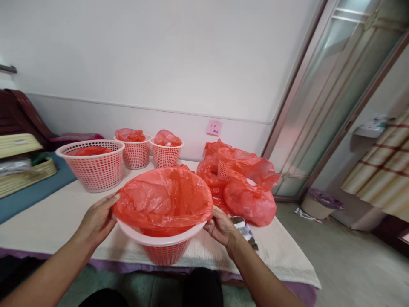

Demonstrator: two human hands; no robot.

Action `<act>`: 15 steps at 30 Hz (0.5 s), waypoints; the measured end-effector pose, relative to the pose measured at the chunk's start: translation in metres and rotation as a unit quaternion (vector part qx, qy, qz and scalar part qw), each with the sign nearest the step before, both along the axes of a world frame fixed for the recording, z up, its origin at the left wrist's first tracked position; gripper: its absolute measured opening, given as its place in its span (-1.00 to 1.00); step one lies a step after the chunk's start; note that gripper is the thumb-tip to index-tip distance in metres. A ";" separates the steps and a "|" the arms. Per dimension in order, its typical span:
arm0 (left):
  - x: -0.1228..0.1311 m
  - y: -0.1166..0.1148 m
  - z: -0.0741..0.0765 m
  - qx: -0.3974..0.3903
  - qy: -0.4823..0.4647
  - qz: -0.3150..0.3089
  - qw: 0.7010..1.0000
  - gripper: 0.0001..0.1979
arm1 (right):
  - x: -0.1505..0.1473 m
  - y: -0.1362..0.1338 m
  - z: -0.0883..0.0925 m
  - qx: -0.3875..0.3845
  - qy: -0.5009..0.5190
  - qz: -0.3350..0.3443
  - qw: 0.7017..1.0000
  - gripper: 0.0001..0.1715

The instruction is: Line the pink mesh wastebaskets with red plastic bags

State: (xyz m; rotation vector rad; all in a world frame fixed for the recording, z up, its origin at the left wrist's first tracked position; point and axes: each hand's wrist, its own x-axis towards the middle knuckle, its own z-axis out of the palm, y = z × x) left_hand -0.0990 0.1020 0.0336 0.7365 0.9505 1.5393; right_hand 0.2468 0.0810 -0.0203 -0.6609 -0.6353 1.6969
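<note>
In front of me a pink perforated plastic basket (pixel 166 251) stands near the table's front edge. A red plastic bag (pixel 162 194) lines it, its mouth spread wide and standing above the basket's rim. My left hand (pixel 99 219) pinches the bag's edge at the left side, thumb on top. At the right side, my right hand (pixel 220 226) grips the bag's edge close to the rim, its fingertips partly hidden. A folded striped cloth item (pixel 244 232) lies just beyond my right hand.
Several more pink baskets with red bags, including a large basket (pixel 96 170), stand at the back left. Filled red bags (pixel 249 200) sit at the right. A yellow woven box (pixel 28 179) is at far left. A waste bin (pixel 319 204) stands on the floor.
</note>
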 end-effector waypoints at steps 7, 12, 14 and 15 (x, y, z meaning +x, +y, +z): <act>0.001 -0.009 0.003 -0.015 0.003 0.000 1.000 -0.81 | 0.003 -0.011 -0.006 -0.009 -0.014 -0.009 1.000 -0.67; 0.005 -0.030 0.010 -0.022 0.000 0.007 1.000 -0.86 | 0.001 -0.020 0.000 -0.009 -0.018 -0.023 1.000 -0.68; 0.010 -0.038 0.012 -0.021 -0.009 0.023 0.999 -0.86 | -0.004 -0.021 0.001 -0.005 -0.020 -0.030 0.999 -0.66; 0.013 -0.040 0.012 -0.021 -0.015 0.030 0.999 -0.86 | -0.006 -0.021 0.002 -0.002 -0.019 -0.033 0.999 -0.65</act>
